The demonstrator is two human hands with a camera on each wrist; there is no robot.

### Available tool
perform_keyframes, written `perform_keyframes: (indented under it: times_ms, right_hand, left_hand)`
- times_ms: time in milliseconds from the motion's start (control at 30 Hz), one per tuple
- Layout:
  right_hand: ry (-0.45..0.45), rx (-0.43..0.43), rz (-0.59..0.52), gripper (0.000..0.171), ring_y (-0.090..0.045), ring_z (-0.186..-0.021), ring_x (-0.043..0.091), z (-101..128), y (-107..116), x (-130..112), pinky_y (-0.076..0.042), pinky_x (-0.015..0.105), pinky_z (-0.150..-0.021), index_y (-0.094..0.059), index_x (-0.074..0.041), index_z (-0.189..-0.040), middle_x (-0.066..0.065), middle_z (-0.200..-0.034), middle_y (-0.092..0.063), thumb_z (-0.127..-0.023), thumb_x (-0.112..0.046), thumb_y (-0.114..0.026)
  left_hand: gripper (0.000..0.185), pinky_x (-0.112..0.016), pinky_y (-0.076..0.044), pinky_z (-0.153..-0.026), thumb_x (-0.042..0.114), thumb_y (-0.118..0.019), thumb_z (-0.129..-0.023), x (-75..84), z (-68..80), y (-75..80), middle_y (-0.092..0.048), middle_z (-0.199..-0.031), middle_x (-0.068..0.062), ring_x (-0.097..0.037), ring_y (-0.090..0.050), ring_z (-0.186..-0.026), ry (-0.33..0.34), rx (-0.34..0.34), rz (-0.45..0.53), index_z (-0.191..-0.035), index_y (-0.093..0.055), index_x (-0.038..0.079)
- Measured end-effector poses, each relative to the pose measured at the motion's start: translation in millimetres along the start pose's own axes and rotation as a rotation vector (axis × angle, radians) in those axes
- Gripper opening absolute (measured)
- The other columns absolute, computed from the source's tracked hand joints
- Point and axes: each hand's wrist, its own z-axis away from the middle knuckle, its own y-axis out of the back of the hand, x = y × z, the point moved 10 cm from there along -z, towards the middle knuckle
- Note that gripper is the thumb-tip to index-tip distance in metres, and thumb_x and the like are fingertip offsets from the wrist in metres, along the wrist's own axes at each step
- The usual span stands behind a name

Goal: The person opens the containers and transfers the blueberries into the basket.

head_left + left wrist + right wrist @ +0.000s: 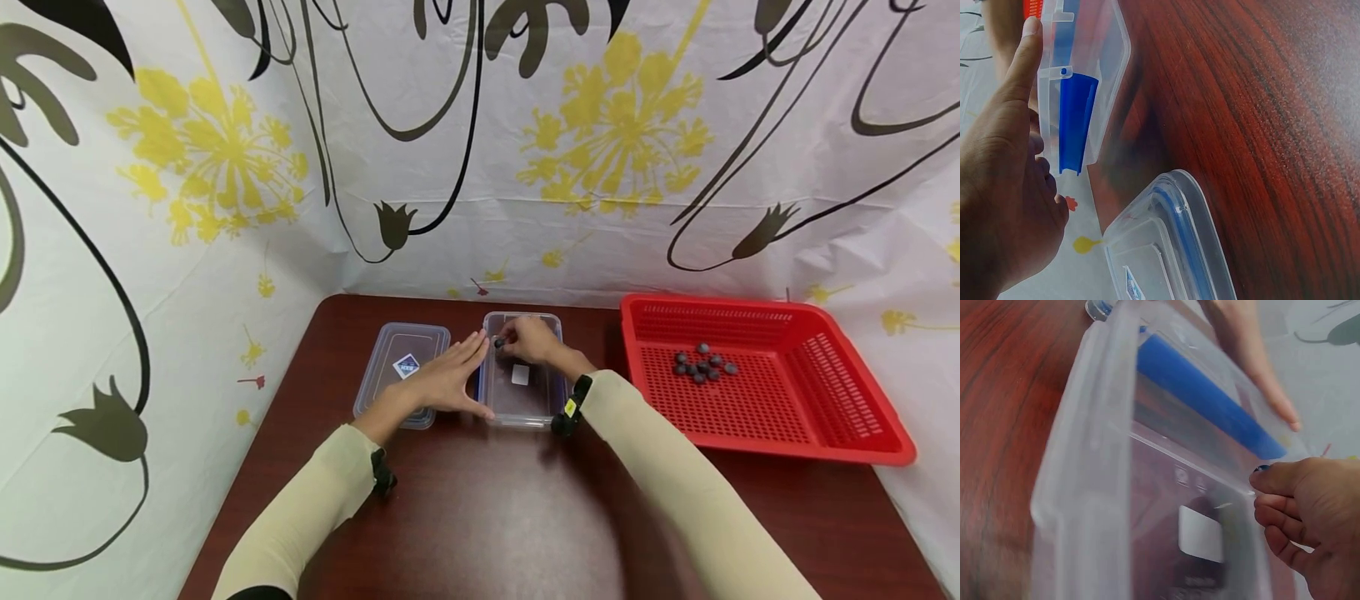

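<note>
Right hand point(531, 340) pinches dark bead point(499, 342) — head view only; left hand point(448, 379) flat against container point(520, 392).

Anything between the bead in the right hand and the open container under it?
Nothing visible. The right hand pinches a small dark bead over the lidless container; the left hand only rests against its outer side.

Cream sleeves point(315, 508), black wrist straps point(383, 477)
</note>
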Motion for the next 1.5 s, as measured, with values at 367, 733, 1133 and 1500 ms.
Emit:
perform_keyframes:
  times_ms: [367, 733, 1133, 1500]
  right_hand:
    - [0.187, 0.004, -0.057, 0.013, -0.074, -0.076, 0.014, 32, 65, -12, -0.061, 0.031, -0.069, -0.081, -0.002, -0.099, 0.004, -0.086, -0.079, -0.087, -0.005, -0.083]
    - [0.272, -0.033, -0.022, 0.014, -0.070, -0.075, 0.006, 91, 119, 5, -0.060, 0.032, -0.068, -0.081, -0.008, -0.099, -0.005, -0.087, -0.076, -0.086, -0.006, -0.087]
    - [0.158, 0.020, 0.094, 0.016, -0.069, -0.076, 0.003, 153, 182, 78, -0.057, 0.023, -0.065, -0.082, -0.012, -0.100, -0.008, -0.089, -0.077, -0.087, -0.006, -0.087]
    - [-0.046, -0.078, 0.179, 0.013, -0.074, -0.075, 0.009, 185, 183, 173, -0.058, 0.027, -0.066, -0.082, -0.006, -0.099, -0.001, -0.085, -0.080, -0.086, -0.003, -0.085]
  left_hand:
    - [0.135, -0.045, -0.006, -0.132, 0.077, -0.074, -0.083, -0.8, -0.7, 0.1, 0.010, -0.178, -0.010, -0.024, 0.007, -0.164, 0.014, -0.015, -0.006, -0.170, 0.000, 0.006]
    - [0.137, -0.043, -0.003, -0.132, 0.079, -0.072, -0.083, -0.5, -1.5, -3.9, 0.013, -0.178, -0.009, -0.024, 0.008, -0.164, 0.010, -0.034, -0.010, -0.168, 0.012, 0.013]
    - [0.138, -0.042, -0.002, -0.132, 0.080, -0.073, -0.082, -1.3, -0.7, -2.0, 0.012, -0.178, -0.009, -0.021, 0.010, -0.164, 0.008, -0.021, 0.005, -0.169, 0.008, 0.010]
    - [0.137, -0.043, -0.004, -0.132, 0.078, -0.074, -0.082, -0.7, -0.2, -1.2, 0.011, -0.178, -0.009, -0.022, 0.008, -0.164, 0.007, -0.014, 0.004, -0.170, 0.002, 0.006]
